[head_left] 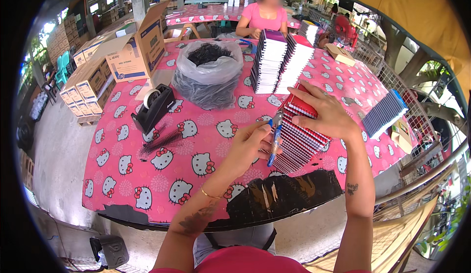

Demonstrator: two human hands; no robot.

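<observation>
My left hand is closed around blue-handled pliers, whose metal jaws point away from me at the left edge of a pile of red spiral notebooks. The pile leans, so the bound edges show as rows of red and white. Across its far top part lies my right hand, fingers spread over the red cover. Whether the jaws touch a wire coil is too small to tell. Loose black coils lie on the table left of my left hand.
Beyond my hands stand two tall notebook stacks and a plastic bag of black coils. A tape dispenser sits left, near a carton. More notebooks lie at right. A person in pink sits across the patterned table.
</observation>
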